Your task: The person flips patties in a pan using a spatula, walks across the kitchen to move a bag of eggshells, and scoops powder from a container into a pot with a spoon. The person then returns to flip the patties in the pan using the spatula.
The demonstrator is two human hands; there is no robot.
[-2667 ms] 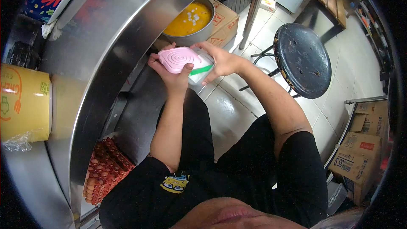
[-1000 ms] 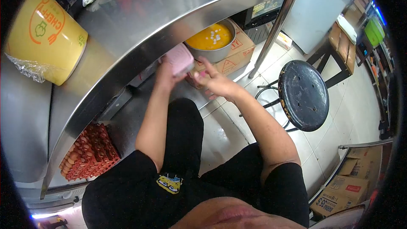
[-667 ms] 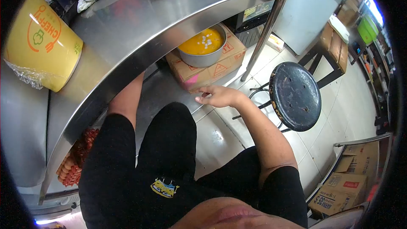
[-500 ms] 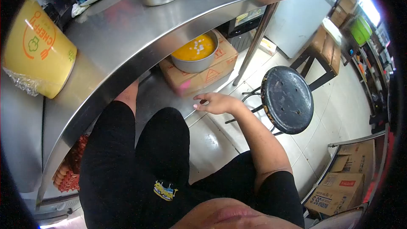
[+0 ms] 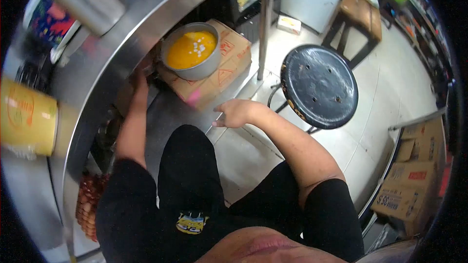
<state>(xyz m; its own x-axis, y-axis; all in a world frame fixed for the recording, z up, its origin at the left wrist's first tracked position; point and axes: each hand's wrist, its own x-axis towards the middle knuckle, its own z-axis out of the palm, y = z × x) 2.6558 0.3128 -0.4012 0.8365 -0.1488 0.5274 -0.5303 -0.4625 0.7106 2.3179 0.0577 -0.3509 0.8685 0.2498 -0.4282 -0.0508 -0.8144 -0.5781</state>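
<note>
A round grey metal pan (image 5: 202,70) holds orange-yellow liquid (image 5: 187,51) with several small white pieces floating near its middle. It stands on a brown cardboard box (image 5: 233,61) on the shelf beneath the steel counter. My left hand (image 5: 141,74) reaches in under the counter's edge, left of the pan. Shadow and blur hide its fingers, so any hold there is unclear. In front of the box, my right hand (image 5: 233,113) hovers with loosely bent fingers apart and nothing in them.
Above my left arm curves the steel counter (image 5: 141,12), with a yellow printed tub (image 5: 29,117) and a metal container (image 5: 90,2). Egg trays (image 5: 87,207) sit low at left. A black stool (image 5: 319,87), a wooden bench (image 5: 360,12) and cartons (image 5: 407,185) are at right.
My left arm has come into view, stretched forward beneath the counter. The view has turned and moved closer to the pan. My right hand stays near the box with fingers apart.
</note>
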